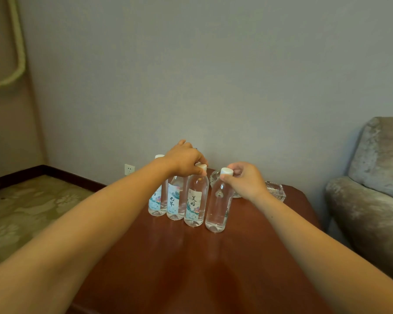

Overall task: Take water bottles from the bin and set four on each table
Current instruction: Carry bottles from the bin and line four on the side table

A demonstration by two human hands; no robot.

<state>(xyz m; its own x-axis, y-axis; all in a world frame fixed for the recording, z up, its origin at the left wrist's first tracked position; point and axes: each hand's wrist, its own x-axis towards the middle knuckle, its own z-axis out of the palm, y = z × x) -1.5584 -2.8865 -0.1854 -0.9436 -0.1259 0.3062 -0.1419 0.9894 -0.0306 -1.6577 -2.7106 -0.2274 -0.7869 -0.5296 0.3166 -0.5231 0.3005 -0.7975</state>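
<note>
Clear water [215, 219] in four upright bottles [196, 200] on red-brown table [191, 268]

Glossy wood table [213, 264]; clear plastic bottles [194, 200]; plush armchair [372, 196]

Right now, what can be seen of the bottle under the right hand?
The rightmost bottle is clear plastic with a white cap, apparently full, its label facing away. It stands upright on the reddish-brown table, ending a row of four, close beside the neighbouring bottle. The right hand pinches its cap.
</note>
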